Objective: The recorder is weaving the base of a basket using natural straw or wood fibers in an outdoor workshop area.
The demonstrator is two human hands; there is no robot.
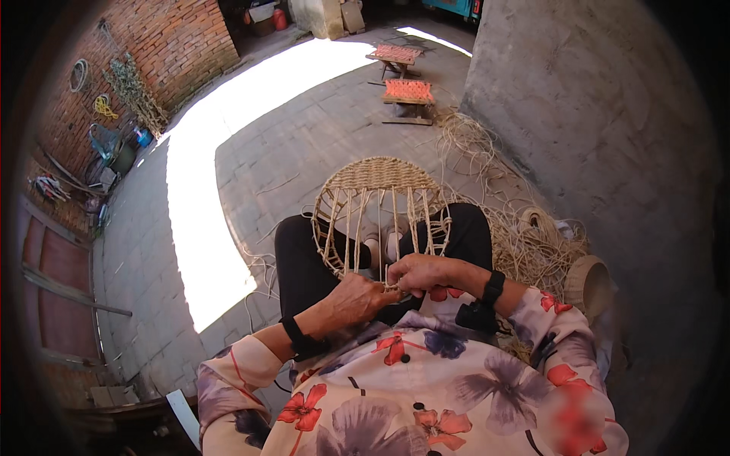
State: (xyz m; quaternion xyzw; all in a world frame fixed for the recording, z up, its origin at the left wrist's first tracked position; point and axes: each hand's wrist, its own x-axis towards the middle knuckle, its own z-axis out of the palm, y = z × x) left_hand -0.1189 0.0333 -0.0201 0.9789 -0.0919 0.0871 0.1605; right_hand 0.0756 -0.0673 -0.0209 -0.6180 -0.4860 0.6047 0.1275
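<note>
A round, straw-coloured piece of rope weaving (384, 173) rests across my lap between my knees. Its far part is densely woven, while separate cords (379, 220) run across the open part toward me. My left hand (356, 299) is closed at the near rim, fingertips pressed together. Just right of it, my right hand (423, 272) is bent over the same spot, pinching a cord beside the left fingers. The two hands meet at the rim, and the fingertips partly hide the cord between them.
Loose pale cord lies in a big tangled heap (525, 247) to my right, by the grey wall (593, 114). Beside it stands a pale round container (587, 281). Two low stools with red woven seats (408, 92) stand ahead. A brick wall (163, 45) rises at left.
</note>
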